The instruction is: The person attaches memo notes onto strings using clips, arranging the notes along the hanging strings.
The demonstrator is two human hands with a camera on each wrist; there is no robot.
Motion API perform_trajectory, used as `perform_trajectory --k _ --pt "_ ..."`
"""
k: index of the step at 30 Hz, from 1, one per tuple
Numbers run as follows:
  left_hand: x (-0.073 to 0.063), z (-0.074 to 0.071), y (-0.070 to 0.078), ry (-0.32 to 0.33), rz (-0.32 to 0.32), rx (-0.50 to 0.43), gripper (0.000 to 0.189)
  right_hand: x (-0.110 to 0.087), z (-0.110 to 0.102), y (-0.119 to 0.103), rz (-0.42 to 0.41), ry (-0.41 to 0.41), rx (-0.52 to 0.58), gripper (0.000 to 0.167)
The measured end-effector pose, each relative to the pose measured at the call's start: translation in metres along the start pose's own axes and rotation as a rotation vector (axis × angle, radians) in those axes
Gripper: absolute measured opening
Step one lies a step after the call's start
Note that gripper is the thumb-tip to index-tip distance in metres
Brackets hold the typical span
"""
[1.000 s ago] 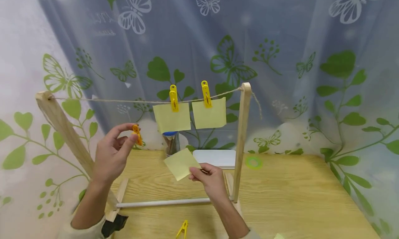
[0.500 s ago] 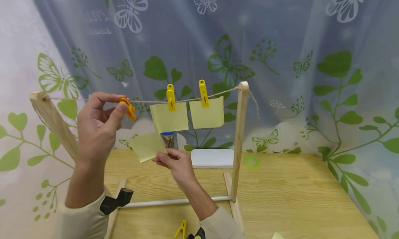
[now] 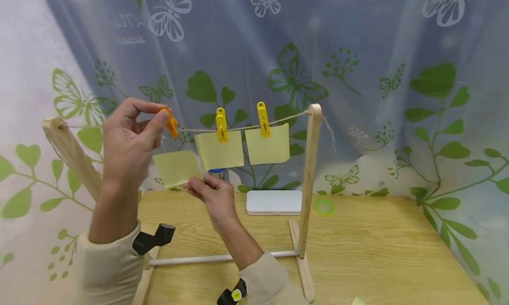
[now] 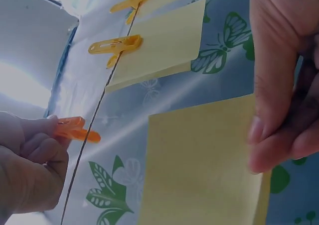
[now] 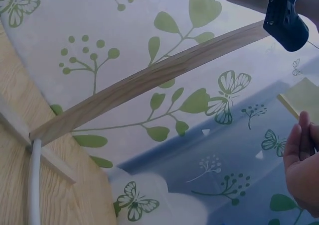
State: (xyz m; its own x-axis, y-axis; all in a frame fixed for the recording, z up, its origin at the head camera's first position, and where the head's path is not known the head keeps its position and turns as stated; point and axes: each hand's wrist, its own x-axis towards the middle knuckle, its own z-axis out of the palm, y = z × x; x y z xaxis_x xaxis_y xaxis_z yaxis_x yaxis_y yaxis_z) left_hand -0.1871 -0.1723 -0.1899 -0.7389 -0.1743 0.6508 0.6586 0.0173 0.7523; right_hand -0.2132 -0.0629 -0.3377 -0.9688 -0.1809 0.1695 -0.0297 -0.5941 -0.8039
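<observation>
My left hand (image 3: 131,141) pinches an orange clothespin (image 3: 170,122) by its handles, close to the twine (image 3: 192,130). In the left wrist view the orange clothespin (image 4: 75,128) meets the twine line. My right hand (image 3: 214,199) holds a yellow sticky note (image 3: 176,168) by its lower right corner, just below the twine and left of the hung notes. Two more sticky notes, a left one (image 3: 220,152) and a right one (image 3: 268,148), hang from the twine by yellow clothespins (image 3: 221,124).
The twine runs between two wooden posts (image 3: 311,177), joined low down by a white rod (image 3: 191,261). Behind stand a white flat case (image 3: 274,202) and a partly hidden jar with a blue lid (image 3: 216,170). A green tape ring (image 3: 324,207) lies on the wooden table (image 3: 377,247).
My left hand has risen with the orange clothespin to the twine. My right hand has moved left and up, bringing the sticky note under the clothespin.
</observation>
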Motion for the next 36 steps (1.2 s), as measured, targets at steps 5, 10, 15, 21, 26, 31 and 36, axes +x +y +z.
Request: perform_trajectory --k 5,10,15,21,26,31,36 --pt "-0.001 -0.006 -0.004 -0.032 -0.041 0.112 0.005 0.002 0.006 0.000 0.002 -0.008 0.048 0.008" --pt "-0.003 -0.010 -0.007 -0.083 -0.044 0.219 0.007 0.005 0.011 -0.002 -0.017 0.016 0.031 0.010" --pt "-0.005 -0.011 -0.006 -0.082 -0.059 0.309 0.005 0.008 0.015 -0.007 -0.031 0.022 0.058 0.010" --pt "-0.006 -0.011 -0.005 -0.091 -0.074 0.407 0.008 0.005 0.017 -0.010 -0.028 -0.008 0.111 0.026" --pt "-0.008 -0.010 -0.003 -0.107 -0.058 0.479 0.018 0.003 0.018 -0.012 -0.047 -0.036 0.115 0.026" --pt "-0.010 -0.009 -0.001 -0.116 -0.032 0.528 0.025 0.001 0.018 -0.013 -0.049 -0.059 0.123 0.025" --pt "-0.010 -0.010 0.000 -0.121 -0.052 0.553 0.029 -0.001 0.018 -0.014 -0.068 -0.077 0.111 0.025"
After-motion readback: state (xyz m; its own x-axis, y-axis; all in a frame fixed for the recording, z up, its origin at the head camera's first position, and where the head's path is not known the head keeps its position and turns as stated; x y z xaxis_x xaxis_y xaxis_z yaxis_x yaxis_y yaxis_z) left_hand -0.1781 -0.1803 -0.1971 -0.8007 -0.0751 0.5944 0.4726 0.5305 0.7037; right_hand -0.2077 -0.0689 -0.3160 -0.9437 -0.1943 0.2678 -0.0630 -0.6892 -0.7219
